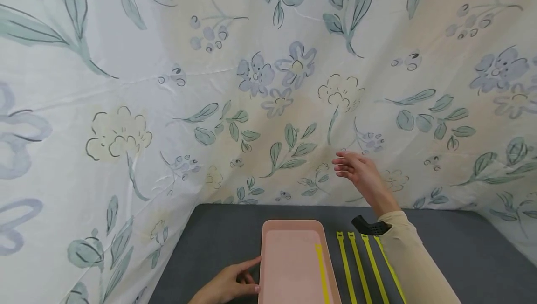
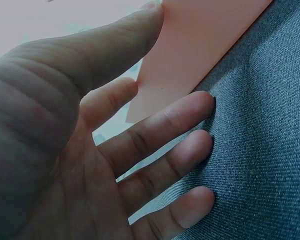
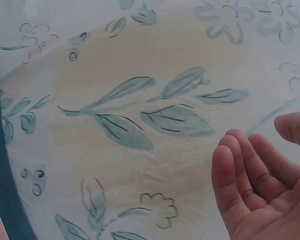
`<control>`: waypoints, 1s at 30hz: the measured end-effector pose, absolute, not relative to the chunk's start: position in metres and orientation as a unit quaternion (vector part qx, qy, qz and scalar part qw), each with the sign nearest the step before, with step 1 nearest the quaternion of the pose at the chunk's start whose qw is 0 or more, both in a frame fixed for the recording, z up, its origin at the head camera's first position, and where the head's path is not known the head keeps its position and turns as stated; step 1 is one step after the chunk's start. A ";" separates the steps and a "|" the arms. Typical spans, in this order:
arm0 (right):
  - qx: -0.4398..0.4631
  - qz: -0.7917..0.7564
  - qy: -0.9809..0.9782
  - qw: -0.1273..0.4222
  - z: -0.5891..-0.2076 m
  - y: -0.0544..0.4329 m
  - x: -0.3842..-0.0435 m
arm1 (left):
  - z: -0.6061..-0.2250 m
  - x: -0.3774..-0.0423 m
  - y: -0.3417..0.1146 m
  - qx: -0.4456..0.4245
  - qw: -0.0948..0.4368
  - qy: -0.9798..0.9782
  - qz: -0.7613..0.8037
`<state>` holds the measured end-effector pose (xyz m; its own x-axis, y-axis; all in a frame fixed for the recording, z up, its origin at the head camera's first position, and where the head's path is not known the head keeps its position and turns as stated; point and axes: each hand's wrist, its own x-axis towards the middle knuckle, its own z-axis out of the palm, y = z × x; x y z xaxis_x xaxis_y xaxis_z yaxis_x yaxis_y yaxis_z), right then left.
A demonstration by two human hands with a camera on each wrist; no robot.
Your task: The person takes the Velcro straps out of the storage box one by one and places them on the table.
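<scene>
A pink rectangular tray (image 1: 289, 266) lies on the dark grey table, its near end cut off by the head view's lower edge. One yellow strap with a slotted head, like a cable tie (image 1: 322, 273), lies along the tray's right side. At the tray's left edge, my left hand (image 1: 228, 283) touches the rim with thumb and index fingertips, the other fingers loosely bent. My right hand (image 1: 356, 171) is raised above the table's far side, before the patterned cloth. Its fingers are relaxed, and the right wrist view shows nothing in them.
Several more yellow straps (image 1: 358, 266) lie side by side on the table (image 1: 235, 229) right of the tray, the rightmost partly behind my right sleeve. A flower-patterned cloth (image 1: 277, 155) hangs behind the table and along both sides. A black band (image 1: 371, 226) sits on the right wrist.
</scene>
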<state>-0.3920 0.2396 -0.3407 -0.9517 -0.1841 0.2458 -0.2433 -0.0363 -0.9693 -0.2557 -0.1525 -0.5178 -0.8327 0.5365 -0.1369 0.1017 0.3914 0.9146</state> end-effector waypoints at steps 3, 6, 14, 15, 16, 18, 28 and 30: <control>0.157 0.700 -0.697 0.012 -0.346 0.233 -0.393 | -0.519 -0.256 -0.153 0.202 0.213 0.804 0.518; 0.157 0.711 -0.686 -0.004 -0.352 0.226 -0.394 | -0.524 -0.260 -0.156 0.216 0.215 0.805 0.509; 0.157 0.707 -0.689 -0.037 -0.364 0.207 -0.399 | -0.575 -0.292 -0.167 0.229 0.203 0.803 0.511; 0.155 0.703 -0.693 -0.041 -0.367 0.205 -0.399 | -0.564 -0.287 -0.163 0.222 0.202 0.809 0.506; 0.153 0.700 -0.697 -0.045 -0.370 0.204 -0.399 | -0.564 -0.288 -0.163 0.222 0.202 0.810 0.504; 0.148 0.694 -0.702 -0.053 -0.376 0.202 -0.398 | -0.536 -0.273 -0.156 0.215 0.196 0.817 0.498; 0.116 0.680 -0.718 -0.096 -0.420 0.199 -0.388 | -0.511 -0.258 -0.150 0.210 0.199 0.826 0.483; 0.108 0.671 -0.727 -0.102 -0.428 0.197 -0.385 | -0.513 -0.258 -0.152 0.210 0.201 0.826 0.483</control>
<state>-0.3851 0.1969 -0.4279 -0.9561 -0.2930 -0.0029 -0.0205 0.0768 -0.9968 -0.2582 -0.1517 -0.5130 -0.8312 0.5405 -0.1302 0.1520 0.4461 0.8820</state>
